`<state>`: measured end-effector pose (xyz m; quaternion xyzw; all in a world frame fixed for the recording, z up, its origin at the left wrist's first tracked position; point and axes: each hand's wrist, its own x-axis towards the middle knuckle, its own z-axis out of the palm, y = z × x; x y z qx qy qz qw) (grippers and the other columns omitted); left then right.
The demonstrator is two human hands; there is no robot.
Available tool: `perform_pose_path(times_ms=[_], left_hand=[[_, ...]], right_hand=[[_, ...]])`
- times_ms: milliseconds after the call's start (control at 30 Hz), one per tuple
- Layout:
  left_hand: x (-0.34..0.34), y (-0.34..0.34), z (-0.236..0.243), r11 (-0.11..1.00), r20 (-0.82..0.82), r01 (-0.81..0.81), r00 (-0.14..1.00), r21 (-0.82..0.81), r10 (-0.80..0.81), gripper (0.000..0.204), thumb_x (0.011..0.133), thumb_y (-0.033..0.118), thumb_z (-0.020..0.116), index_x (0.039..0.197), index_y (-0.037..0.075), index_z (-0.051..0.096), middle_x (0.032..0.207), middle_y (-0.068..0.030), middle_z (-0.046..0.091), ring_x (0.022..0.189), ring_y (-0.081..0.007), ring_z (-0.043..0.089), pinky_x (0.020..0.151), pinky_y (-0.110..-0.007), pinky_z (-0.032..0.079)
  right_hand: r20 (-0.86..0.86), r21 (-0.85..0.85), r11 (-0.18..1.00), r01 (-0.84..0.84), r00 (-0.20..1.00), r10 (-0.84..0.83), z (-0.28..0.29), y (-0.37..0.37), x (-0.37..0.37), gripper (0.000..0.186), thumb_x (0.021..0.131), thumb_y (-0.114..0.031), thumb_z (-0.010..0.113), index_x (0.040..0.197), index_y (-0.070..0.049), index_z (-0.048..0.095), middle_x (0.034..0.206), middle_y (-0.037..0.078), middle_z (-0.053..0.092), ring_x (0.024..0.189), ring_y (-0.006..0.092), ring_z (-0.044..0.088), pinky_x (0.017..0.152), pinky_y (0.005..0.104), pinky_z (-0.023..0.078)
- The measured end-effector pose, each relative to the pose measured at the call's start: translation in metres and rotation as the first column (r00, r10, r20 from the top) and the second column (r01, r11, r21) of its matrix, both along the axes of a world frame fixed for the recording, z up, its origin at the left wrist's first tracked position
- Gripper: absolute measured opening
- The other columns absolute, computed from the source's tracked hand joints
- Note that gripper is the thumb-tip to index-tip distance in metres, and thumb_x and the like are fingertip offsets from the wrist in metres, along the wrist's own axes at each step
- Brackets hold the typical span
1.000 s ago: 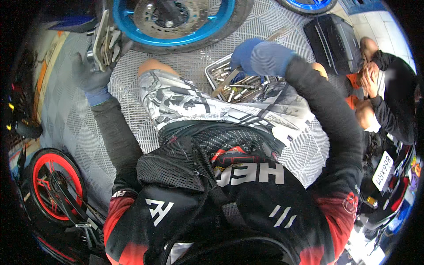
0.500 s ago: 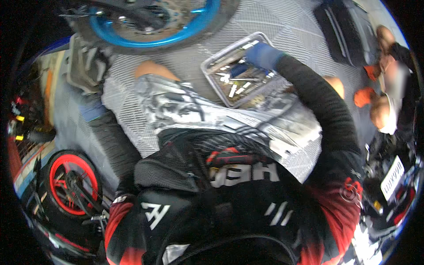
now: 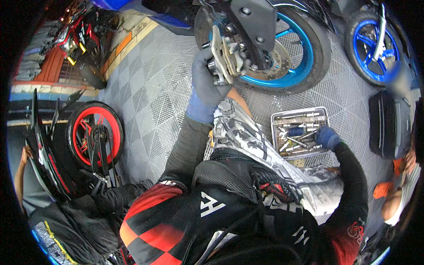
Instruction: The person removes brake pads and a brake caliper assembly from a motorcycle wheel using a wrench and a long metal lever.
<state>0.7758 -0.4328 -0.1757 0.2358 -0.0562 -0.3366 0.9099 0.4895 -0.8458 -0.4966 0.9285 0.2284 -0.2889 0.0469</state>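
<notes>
My left hand (image 3: 208, 79), in a grey and blue glove, grips a metal brake caliper (image 3: 225, 59) with its pads showing. It is held up beside the brake disc (image 3: 278, 62) of a motorcycle wheel with a turquoise rim (image 3: 304, 73). On the right, my gloved right hand (image 3: 327, 138) reaches over the edge of a light tool tray (image 3: 300, 110). Its fingers are curled down among the tools; what they hold, if anything, is hidden. Several sockets, wrenches and metal bars lie in the tray, with a dark blue ribbed cylinder (image 3: 295, 131) among them.
A red-rimmed wheel (image 3: 118, 137) stands at the left, near another person's dark sleeve (image 3: 121, 193). A blue-rimmed wheel (image 3: 360, 51) and a black case (image 3: 384, 126) are at the right. Another person's bent leg (image 3: 392, 207) shows at the right edge. Grey floor tiles (image 3: 154, 88) lie between.
The view has shifted, so the turquoise wheel and tray appear farther right. My left hand has come up beside the wheel with the caliper. My right hand remains at the tray's right side.
</notes>
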Motion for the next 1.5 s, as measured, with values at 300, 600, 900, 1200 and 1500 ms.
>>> perform_pose_path(times_ms=[300, 600, 900, 1200, 1500], left_hand=[[0.024, 0.006, -0.025, 0.801, 0.650, -0.346, 0.757, 0.488, -0.069, 0.046, 0.107, 0.041, 0.051, 0.133, 0.004, 0.058, 0.119, -0.0130, 0.069, 0.107, -0.0211, 0.070, 0.093, -0.037, 0.060], [-0.004, -0.018, 0.008, 0.991, 0.296, 0.134, 0.947, -0.004, -0.127, 0.045, 0.102, 0.042, 0.062, 0.132, 0.008, 0.058, 0.120, -0.0114, 0.069, 0.105, -0.0271, 0.071, 0.091, -0.045, 0.061], [-0.003, -0.015, 0.014, 0.995, 0.300, 0.012, 0.953, 0.099, -0.041, 0.029, 0.098, 0.022, 0.063, 0.117, -0.001, 0.066, 0.106, -0.0142, 0.073, 0.100, -0.0293, 0.072, 0.098, -0.053, 0.059], [0.007, -0.009, -0.014, 0.941, 0.686, -0.245, 0.727, 0.235, 0.018, 0.023, 0.091, 0.003, 0.068, 0.111, 0.005, 0.057, 0.098, -0.0074, 0.064, 0.093, -0.0189, 0.065, 0.092, -0.040, 0.061], [0.012, 0.003, -0.014, 0.637, 0.954, -0.762, -0.097, 0.112, -0.284, 0.042, 0.091, 0.017, 0.081, 0.122, 0.007, 0.054, 0.121, -0.0143, 0.065, 0.108, -0.0255, 0.069, 0.093, -0.042, 0.061]], right_hand=[[-0.082, -0.480, 0.830, 0.286, 0.927, -0.367, 0.177, 0.145, 0.026, 0.020, 0.093, -0.025, 0.066, 0.106, -0.018, 0.079, 0.103, 0.005, 0.079, 0.093, 0.0243, 0.075, 0.078, 0.0410, 0.059], [-0.053, 0.972, 0.088, 0.219, 0.565, -0.823, 0.287, 0.251, 0.101, 0.025, 0.103, -0.025, 0.059, 0.113, -0.003, 0.066, 0.084, 0.021, 0.068, 0.082, 0.0376, 0.069, 0.072, 0.0447, 0.053], [-0.062, 0.997, -0.077, -0.014, 0.452, -0.890, 0.268, 0.285, 0.150, 0.020, 0.102, -0.025, 0.057, 0.109, -0.008, 0.063, 0.074, 0.019, 0.066, 0.072, 0.0405, 0.069, 0.067, 0.0479, 0.054], [0.211, 0.977, 0.210, -0.031, 0.246, -0.946, 0.278, 0.293, 0.152, 0.030, 0.097, -0.025, 0.059, 0.122, -0.011, 0.067, 0.091, 0.021, 0.071, 0.087, 0.0396, 0.071, 0.076, 0.0532, 0.056], [0.593, 0.752, 0.611, 0.246, 0.152, -0.791, 0.299, 0.292, 0.145, 0.032, 0.096, -0.024, 0.062, 0.126, -0.015, 0.067, 0.089, 0.012, 0.068, 0.079, 0.0296, 0.074, 0.061, 0.0432, 0.060]])
